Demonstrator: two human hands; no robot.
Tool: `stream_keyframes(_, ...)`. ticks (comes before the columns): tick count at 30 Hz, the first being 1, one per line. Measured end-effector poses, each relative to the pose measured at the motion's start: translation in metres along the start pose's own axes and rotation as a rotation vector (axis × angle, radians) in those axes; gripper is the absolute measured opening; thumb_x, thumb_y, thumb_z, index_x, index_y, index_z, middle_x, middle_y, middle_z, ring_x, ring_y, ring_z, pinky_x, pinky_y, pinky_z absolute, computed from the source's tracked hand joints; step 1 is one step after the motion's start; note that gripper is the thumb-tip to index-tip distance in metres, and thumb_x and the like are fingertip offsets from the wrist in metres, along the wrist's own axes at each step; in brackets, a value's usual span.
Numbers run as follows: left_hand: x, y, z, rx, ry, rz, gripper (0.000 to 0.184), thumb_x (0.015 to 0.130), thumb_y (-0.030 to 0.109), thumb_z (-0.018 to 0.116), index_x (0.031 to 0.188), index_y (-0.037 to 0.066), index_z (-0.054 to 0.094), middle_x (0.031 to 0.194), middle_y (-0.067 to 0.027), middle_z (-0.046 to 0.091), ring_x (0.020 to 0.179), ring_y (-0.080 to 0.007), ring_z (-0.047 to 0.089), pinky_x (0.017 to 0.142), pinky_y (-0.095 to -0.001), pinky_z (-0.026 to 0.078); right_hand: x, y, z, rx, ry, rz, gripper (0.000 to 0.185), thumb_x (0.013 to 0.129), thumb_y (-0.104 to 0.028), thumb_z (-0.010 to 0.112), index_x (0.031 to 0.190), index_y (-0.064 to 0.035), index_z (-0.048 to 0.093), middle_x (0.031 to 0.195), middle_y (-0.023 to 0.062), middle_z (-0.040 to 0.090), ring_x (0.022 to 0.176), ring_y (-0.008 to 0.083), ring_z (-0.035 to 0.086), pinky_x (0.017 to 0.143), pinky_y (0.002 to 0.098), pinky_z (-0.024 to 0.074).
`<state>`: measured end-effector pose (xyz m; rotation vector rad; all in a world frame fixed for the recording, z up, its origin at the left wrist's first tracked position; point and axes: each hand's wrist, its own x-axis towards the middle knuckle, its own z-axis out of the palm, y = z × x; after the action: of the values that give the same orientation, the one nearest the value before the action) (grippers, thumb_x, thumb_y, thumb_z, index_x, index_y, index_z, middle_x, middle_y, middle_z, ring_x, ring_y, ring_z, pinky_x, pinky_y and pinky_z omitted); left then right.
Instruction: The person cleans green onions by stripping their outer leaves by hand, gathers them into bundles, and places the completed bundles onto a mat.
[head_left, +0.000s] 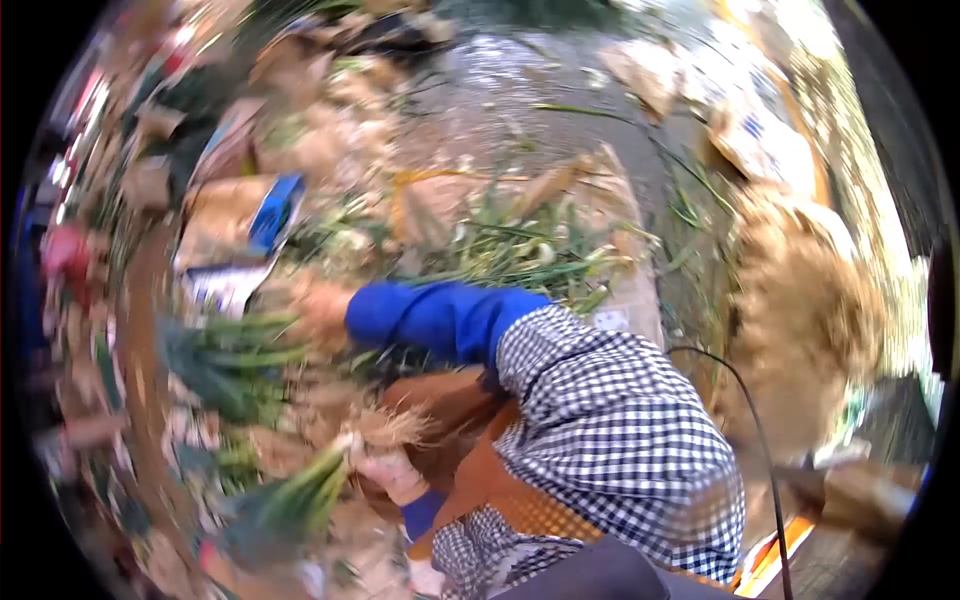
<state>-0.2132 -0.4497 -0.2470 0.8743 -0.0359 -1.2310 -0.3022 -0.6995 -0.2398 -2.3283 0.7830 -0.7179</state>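
My left hand (390, 475), low in the view with a blue cuff, is closed on the white root end of a bunch of green onions (305, 490). Its pale, stringy roots (400, 427) stick out above the hand, and its dark green leaves point down and to the left. My right hand (318, 312) reaches out past a blue sleeve to the stalk ends of another leafy green bunch (235, 365). Motion smears its fingers, so I cannot see whether they grip the stalks. Beyond that forearm lies a loose heap of green onions (530, 250).
A brown cardboard sheet (620, 190) lies under the heap. A printed paper bag or box (225, 225) sits at upper left. A tan sack-like bundle (800, 320) stands on the right, with a dark cable (755, 410) nearby. Wet grey floor (480, 100) shows at the top.
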Motion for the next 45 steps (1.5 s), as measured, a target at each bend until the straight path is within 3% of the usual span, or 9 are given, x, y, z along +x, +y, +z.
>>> stream_keyframes(1, 0.002, 0.004, -0.008, 0.030, -0.178, -0.011, 0.028, 0.079, 0.017, 0.052, 0.103, 0.004, 0.055, 0.102, -0.0119, 0.057, 0.095, -0.0261, 0.055, 0.085, -0.0401, 0.046, 0.006, 0.013, 0.002, -0.356, -0.451, 0.067, 0.037, 0.075, -0.031, 0.058, 0.110, -0.0176, 0.059, 0.096, 0.0110, 0.062, 0.082, 0.0344, 0.061, 0.071, 0.0449, 0.0492)
stream_keyframes(6, -0.008, 0.002, 0.020, -0.145, -0.117, 0.150, 0.036, 0.069, 0.004, 0.053, 0.105, 0.004, 0.051, 0.122, -0.0154, 0.048, 0.106, -0.0266, 0.049, 0.094, -0.0402, 0.040, -0.023, -0.001, 0.009, 1.227, -0.473, 0.351, 0.030, 0.087, -0.027, 0.054, 0.106, -0.0050, 0.057, 0.091, 0.0081, 0.062, 0.082, 0.0194, 0.059, 0.068, 0.0300, 0.0468)
stream_keyframes(8, -0.005, -0.005, 0.013, -0.141, -0.107, 0.060, 0.039, 0.073, -0.001, 0.052, 0.112, 0.004, 0.046, 0.089, -0.0033, 0.055, 0.089, -0.0114, 0.057, 0.082, -0.0257, 0.047, -0.036, -0.022, 0.029, 1.364, -0.520, 0.460, 0.028, 0.086, -0.016, 0.055, 0.112, -0.0051, 0.055, 0.103, 0.0077, 0.061, 0.087, 0.0215, 0.057, 0.072, 0.0289, 0.0438)
stream_keyframes(11, -0.004, -0.022, 0.019, -0.094, -0.058, 0.065, 0.027, 0.078, -0.003, 0.055, 0.103, 0.003, 0.050, 0.085, -0.0024, 0.056, 0.083, -0.0109, 0.058, 0.076, -0.0245, 0.048, -0.057, -0.025, 0.070, 0.652, -0.288, -0.362, 0.048, 0.080, -0.008, 0.059, 0.126, -0.0069, 0.044, 0.117, 0.0143, 0.053, 0.103, 0.0292, 0.053, 0.092, 0.0341, 0.0404)
stream_keyframes(17, -0.005, -0.041, 0.011, 0.012, 0.112, 0.097, 0.023, 0.076, -0.004, 0.060, 0.097, 0.004, 0.055, 0.088, -0.0020, 0.056, 0.088, -0.0132, 0.055, 0.081, -0.0257, 0.046, -0.055, -0.030, 0.056, 0.962, -0.676, 0.377, 0.040, 0.090, -0.029, 0.052, 0.117, 0.0015, 0.053, 0.114, 0.0086, 0.057, 0.107, 0.0155, 0.049, 0.094, 0.0299, 0.0374)
stream_keyframes(29, -0.004, -0.049, 0.005, -0.063, 0.256, 0.148, 0.014, 0.076, -0.004, 0.057, 0.086, 0.004, 0.052, 0.085, -0.0039, 0.053, 0.079, -0.0149, 0.055, 0.076, -0.0265, 0.047, -0.058, -0.069, 0.014, -0.408, -0.134, -0.342, 0.038, 0.085, -0.032, 0.053, 0.054, -0.0098, 0.052, 0.047, 0.0091, 0.051, 0.047, 0.0263, 0.057, 0.044, 0.0378, 0.0438)
stream_keyframes(38, -0.004, -0.045, 0.005, -0.061, 0.206, 0.128, 0.020, 0.077, -0.005, 0.055, 0.096, 0.001, 0.052, 0.088, -0.0043, 0.055, 0.083, -0.0141, 0.055, 0.078, -0.0253, 0.047, -0.027, -0.026, 0.029, -0.155, 0.205, -0.222, 0.024, 0.085, -0.028, 0.058, 0.072, -0.0082, 0.057, 0.058, 0.0082, 0.056, 0.049, 0.0214, 0.054, 0.047, 0.0321, 0.0419)
stream_keyframes(42, -0.002, -0.046, 0.002, -0.075, 0.155, 0.179, 0.018, 0.077, -0.004, 0.057, 0.094, 0.001, 0.053, 0.087, -0.0044, 0.055, 0.083, -0.0141, 0.055, 0.077, -0.0250, 0.047, 0.027, -0.062, 0.045, -0.170, -0.562, 0.288, 0.070, 0.075, -0.066, 0.047, 0.101, -0.0021, 0.060, 0.093, 0.0199, 0.063, 0.096, 0.0334, 0.057, 0.084, 0.0402, 0.0429)
stream_keyframes(45, -0.006, -0.043, 0.004, -0.045, 0.225, 0.121, 0.016, 0.077, -0.004, 0.058, 0.091, 0.002, 0.053, 0.087, -0.0038, 0.055, 0.083, -0.0141, 0.055, 0.077, -0.0253, 0.046, 0.027, -0.043, 0.080, 0.059, -0.492, 0.028, 0.036, 0.091, -0.030, 0.042, 0.107, -0.0009, 0.057, 0.106, 0.0189, 0.058, 0.097, 0.0342, 0.055, 0.082, 0.0394, 0.0443)
